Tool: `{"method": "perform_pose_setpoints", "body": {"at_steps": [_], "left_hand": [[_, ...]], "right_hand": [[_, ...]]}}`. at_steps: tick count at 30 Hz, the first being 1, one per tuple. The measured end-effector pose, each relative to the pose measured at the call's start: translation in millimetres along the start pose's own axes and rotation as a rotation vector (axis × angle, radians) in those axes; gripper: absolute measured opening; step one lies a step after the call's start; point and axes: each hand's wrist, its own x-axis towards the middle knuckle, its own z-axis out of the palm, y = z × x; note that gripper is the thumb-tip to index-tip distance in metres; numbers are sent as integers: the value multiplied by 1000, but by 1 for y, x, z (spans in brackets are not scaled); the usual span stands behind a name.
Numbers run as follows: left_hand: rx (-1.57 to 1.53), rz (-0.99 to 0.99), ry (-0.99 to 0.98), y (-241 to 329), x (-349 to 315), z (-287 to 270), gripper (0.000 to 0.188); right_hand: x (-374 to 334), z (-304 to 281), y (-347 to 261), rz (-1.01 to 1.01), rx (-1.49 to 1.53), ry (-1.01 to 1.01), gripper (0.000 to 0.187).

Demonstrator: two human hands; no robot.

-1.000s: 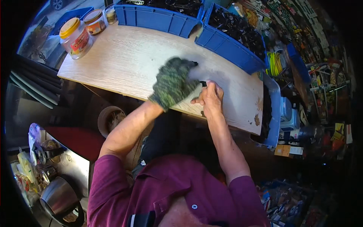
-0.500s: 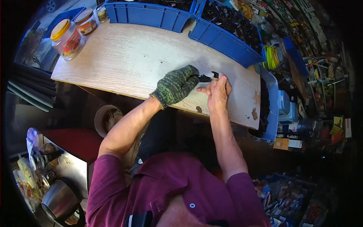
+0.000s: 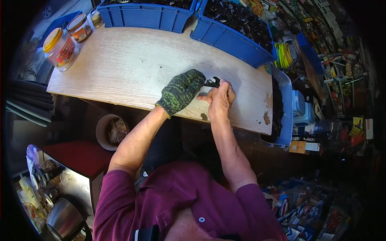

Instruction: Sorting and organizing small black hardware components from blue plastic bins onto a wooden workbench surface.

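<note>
My left hand (image 3: 181,91), in a dark green knitted glove, is closed near the middle of the table's front edge. A small black plastic part (image 3: 212,82) sticks out from its fingertips toward my right hand. My bare right hand (image 3: 220,99) is closed on the same black part from the other side, at its upper end. One of its fingers points out toward the glove. Whether this is one piece or two fitted together, I cannot tell; the fingers cover much of it. Both hands are just above the wooden table (image 3: 116,60).
Two blue crates (image 3: 146,17) (image 3: 229,42) full of black parts line the table's far edge. A yellow-lidded jar (image 3: 62,50) and a second jar (image 3: 79,28) stand at the far left. A light blue bin (image 3: 286,108) adjoins the right end. Below sits a round bin (image 3: 105,134).
Two black pieces that showed a gap between them now appear joined or overlapping. My right hand has come slightly closer to the glove, and the whole view has shifted a little.
</note>
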Motion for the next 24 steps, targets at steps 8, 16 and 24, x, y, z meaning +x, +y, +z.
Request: {"method": "perform_pose_setpoints", "body": {"at_steps": [8,16,24], "left_hand": [[-134,-85,122,18,-4,16,28],[-118,-76,211,29,-6,40,27],[-8,-14,213,15,-15,26,22]], "right_hand": [[-5,2,6,-110,-164,5,19],[-3,-6,5,-163,-175,34,22],[-7,-7,8,-129,-77,34,22]]}}
